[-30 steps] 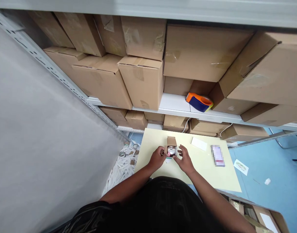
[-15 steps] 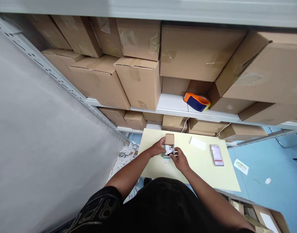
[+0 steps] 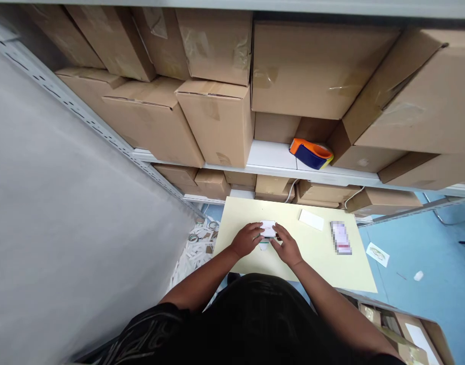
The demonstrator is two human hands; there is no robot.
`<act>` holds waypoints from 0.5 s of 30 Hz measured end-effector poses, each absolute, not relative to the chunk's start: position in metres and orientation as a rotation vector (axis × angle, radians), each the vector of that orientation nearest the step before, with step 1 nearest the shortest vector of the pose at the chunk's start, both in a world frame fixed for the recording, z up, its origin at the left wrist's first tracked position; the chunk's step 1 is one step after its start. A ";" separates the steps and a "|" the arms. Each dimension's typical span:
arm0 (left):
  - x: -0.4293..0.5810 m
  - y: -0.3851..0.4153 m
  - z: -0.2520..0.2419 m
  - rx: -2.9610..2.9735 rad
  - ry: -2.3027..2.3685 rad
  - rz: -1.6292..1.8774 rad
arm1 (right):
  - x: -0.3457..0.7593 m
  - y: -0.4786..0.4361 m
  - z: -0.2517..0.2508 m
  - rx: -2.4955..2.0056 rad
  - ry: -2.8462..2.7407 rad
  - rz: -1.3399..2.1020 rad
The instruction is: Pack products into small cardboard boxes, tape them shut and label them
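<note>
Shelving (image 3: 278,173) packed with cartons (image 3: 215,124) fills the upper frame, above a pale yellow tabletop (image 3: 308,258). At lower centre, the fingers of the left hand (image 3: 248,240) and right hand (image 3: 287,247) are closed on opposite sides of a small box (image 3: 267,228), thumbs towards its near edge, presumably to steady it evenly and keep its top in place. The white top faces up, marked in red too small to read. A white-and-green flap (image 3: 263,245) points towards the person, down the frame. The top looks nearly square, and the hands hide the sides, so I cannot tell the long axis. Right of it lie a white rectangular item (image 3: 311,219) and a blurred-out object (image 3: 341,237), probably set aside to leave working room. On the shelf sits an orange-and-blue tape dispenser (image 3: 311,154), perhaps kept within reach.
</note>
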State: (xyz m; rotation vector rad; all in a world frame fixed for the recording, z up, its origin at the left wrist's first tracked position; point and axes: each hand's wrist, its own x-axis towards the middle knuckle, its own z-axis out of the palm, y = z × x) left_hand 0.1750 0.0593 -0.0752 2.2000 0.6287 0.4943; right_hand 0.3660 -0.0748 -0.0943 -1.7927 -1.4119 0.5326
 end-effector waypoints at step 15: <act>0.170 0.045 -0.082 2.222 0.607 0.431 | 0.358 -0.084 -0.098 -1.962 -1.583 0.439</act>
